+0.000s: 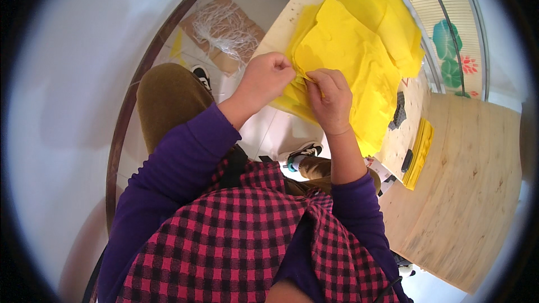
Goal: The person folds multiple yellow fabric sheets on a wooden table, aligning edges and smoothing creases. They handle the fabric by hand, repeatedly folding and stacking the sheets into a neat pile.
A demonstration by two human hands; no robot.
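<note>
Large thin yellow cloths (351, 47) lie loosely stacked on a wooden tabletop in front of me, wrinkled and overlapping. At the near left edge of the stack, my right hand (331, 101) pinches the cloth between thumb and fingers. Close beside it, my left hand (268, 81) is closed with its fingertips at the same edge, also pinching the yellow cloth. The two sets of fingertips are a short gap apart. What lies inside the left fist is mostly hidden.
Right of the stack are a dark grey crumpled piece (398, 111), a folded yellow bundle (420, 154) and a small black object (407, 161). A bare wooden board (460, 185) extends right. On the floor, white strings (224, 28) lie on cardboard (250, 25). My knee (168, 101) is at left.
</note>
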